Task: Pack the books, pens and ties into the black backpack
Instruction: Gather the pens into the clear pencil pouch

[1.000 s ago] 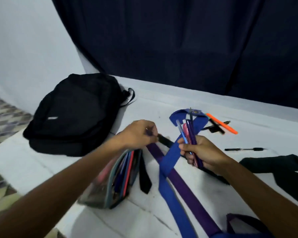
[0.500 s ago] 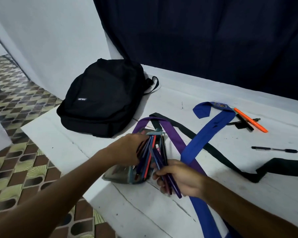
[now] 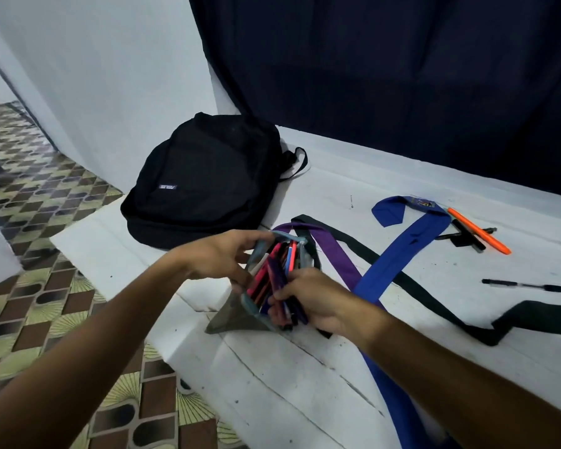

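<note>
i'm looking down at a white table (image 3: 305,384) with both bare hands working at a grey pencil pouch (image 3: 237,315) near its front edge. my left hand (image 3: 221,257) pinches the far rim of the pouch, fingers closed on the edge and pulling its mouth wide. my right hand (image 3: 314,299) is wrapped shut around a bundle of pens (image 3: 280,286), purple, pink and blue barrels among them, with their tips down inside the open pouch alongside other pens already standing in it. the black backpack (image 3: 208,183) lies flat on the far left part of the table, just beyond my left hand, apart from the pouch, and i can't tell whether its zip is open. three ties trail across the table to the right of the pouch: a purple tie (image 3: 334,254) passing right behind it, a blue tie (image 3: 402,254) crossing over the purple one and running down past my right forearm to the near edge, and a black tie (image 3: 434,306) snaking out toward the right side. further right, well apart from my hands, an orange pen (image 3: 480,231) lies touching a black marker (image 3: 467,236), and a black pen (image 3: 525,285) lies alone nearer the right edge. i see no books in view. a dark curtain (image 3: 402,76) hangs behind the table, and patterned floor tiles (image 3: 30,286) show on the left.
</note>
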Available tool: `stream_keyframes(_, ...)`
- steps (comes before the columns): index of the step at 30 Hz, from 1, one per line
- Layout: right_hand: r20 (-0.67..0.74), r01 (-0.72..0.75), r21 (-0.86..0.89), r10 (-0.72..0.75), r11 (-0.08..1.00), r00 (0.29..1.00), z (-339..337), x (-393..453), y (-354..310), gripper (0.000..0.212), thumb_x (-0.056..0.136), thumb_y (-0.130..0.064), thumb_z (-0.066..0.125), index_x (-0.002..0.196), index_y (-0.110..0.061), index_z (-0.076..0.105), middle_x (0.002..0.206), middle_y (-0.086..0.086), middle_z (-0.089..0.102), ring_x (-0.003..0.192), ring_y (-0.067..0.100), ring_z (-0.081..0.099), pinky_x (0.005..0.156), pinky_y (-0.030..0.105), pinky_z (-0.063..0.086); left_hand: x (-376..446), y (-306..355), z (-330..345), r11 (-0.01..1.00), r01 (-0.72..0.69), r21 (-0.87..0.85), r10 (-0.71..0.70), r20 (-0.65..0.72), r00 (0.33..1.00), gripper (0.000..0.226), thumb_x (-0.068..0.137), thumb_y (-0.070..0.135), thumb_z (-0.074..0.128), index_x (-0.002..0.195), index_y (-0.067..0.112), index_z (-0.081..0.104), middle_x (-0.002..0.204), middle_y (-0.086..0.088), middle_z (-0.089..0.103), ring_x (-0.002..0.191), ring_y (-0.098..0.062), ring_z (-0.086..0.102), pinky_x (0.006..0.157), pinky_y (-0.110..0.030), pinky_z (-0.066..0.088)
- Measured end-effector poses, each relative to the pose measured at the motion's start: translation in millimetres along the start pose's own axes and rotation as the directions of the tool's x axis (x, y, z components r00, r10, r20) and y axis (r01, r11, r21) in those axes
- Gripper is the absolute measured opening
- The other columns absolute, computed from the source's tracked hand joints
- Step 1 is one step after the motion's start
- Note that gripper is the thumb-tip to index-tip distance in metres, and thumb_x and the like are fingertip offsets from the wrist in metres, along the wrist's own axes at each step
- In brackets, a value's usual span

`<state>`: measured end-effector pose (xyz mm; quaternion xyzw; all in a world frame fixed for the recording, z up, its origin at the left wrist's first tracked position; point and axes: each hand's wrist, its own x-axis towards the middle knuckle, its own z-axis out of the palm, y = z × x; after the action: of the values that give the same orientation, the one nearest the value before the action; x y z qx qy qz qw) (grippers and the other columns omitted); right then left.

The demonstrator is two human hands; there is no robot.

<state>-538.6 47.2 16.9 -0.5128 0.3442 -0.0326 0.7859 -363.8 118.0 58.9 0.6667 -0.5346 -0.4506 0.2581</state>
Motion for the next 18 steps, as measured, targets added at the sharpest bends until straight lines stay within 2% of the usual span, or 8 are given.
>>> stream_keyframes(2,-0.097,0.051,0.011,-0.05,0.999,0.994,9,11,-7,0.023,0.088,0.015,0.04,0.083,0.001,0.057,0.076,0.021,0.056,0.061,0.028,0.055,0.064,0.039,0.051,0,-2,-5,0.999,-0.016,-0.034,0.016,0.009,1.0,0.084,0.073,-0.024,0.067,0.123,0.041,0.049,0.124,-0.006,0.062,0.109,-0.021,0.064,0.084,-0.058,0.054)
stream_keyframes(4,-0.147,0.081,0.053,-0.072,0.995,0.986,18,17,-15,0.024,0.087,0.015,0.039,0.081,0.001,0.058,0.078,0.023,0.056,0.055,0.026,0.05,0.06,0.039,0.05,-1,-4,-11,0.998,-0.014,-0.067,0.016,0.031,0.999,0.082,0.074,-0.024,0.066,0.125,0.038,0.049,0.128,-0.007,0.061,0.109,-0.02,0.064,0.084,-0.057,0.054)
stream_keyframes(7,-0.159,0.076,0.039,-0.069,0.996,0.985,24,27,-24,0.031,0.085,0.01,0.036,0.093,0.001,0.064,0.083,0.02,0.068,0.063,0.028,0.056,0.059,0.034,0.05,0,-9,-22,0.988,0.005,-0.154,0.01,0.094,0.996,0.079,0.076,-0.025,0.062,0.132,0.029,0.049,0.132,-0.013,0.058,0.1,-0.026,0.067,0.067,-0.036,0.06)
stream_keyframes(10,-0.193,0.062,-0.158,-0.093,0.985,0.977,25,36,-28,0.036,0.084,0.005,0.036,0.108,0.0,0.063,0.101,0.02,0.071,0.088,0.033,0.068,0.072,0.038,0.058,2,-16,-31,0.986,0.014,-0.164,0.009,0.136,0.991,0.08,0.076,-0.025,0.062,0.139,0.022,0.046,0.13,-0.014,0.058,0.109,-0.038,0.061,0.074,-0.04,0.058)
stream_keyframes(12,-0.217,0.056,-0.3,-0.125,0.952,0.968,26,38,-30,0.028,0.087,0.003,0.037,0.097,-0.002,0.063,0.091,0.018,0.07,0.079,0.029,0.068,0.068,0.035,0.059,4,-18,-35,0.986,0.018,-0.164,0.007,0.147,0.989,0.082,0.076,-0.025,0.062,0.142,0.02,0.043,0.133,-0.017,0.056,0.11,-0.035,0.062,0.078,-0.044,0.057)
stream_keyframes(14,-0.232,0.054,-0.417,-0.164,0.907,0.959,29,37,-32,0.019,0.091,0.002,0.042,0.087,0.0,0.061,0.075,0.013,0.062,0.061,0.022,0.061,0.058,0.03,0.056,5,-19,-37,0.981,0.021,-0.191,0.009,0.155,0.988,0.083,0.076,-0.026,0.06,0.144,0.018,0.041,0.134,-0.022,0.052,0.101,-0.029,0.065,0.069,-0.033,0.059)
stream_keyframes(16,-0.198,0.059,-0.545,-0.197,0.837,0.96,30,38,-32,0.014,0.091,0.004,0.049,0.093,0.006,0.063,0.071,0.013,0.058,0.055,0.021,0.058,0.046,0.023,0.051,6,-20,-39,0.978,0.026,-0.208,0.008,0.158,0.987,0.083,0.075,-0.026,0.061,0.144,0.017,0.04,0.134,-0.024,0.051,0.091,-0.023,0.066,0.063,-0.028,0.058)
stream_keyframes(18,-0.142,0.071,-0.676,-0.224,0.733,0.964,29,40,-30,0.012,0.089,0.002,0.054,0.093,0.007,0.065,0.073,0.014,0.059,0.058,0.024,0.061,0.043,0.023,0.048,7,-22,-40,0.978,0.029,-0.208,0.006,0.165,0.986,0.085,0.072,-0.02,0.066,0.143,0.02,0.041,0.133,-0.022,0.053,0.089,-0.023,0.066,0.061,-0.027,0.057)
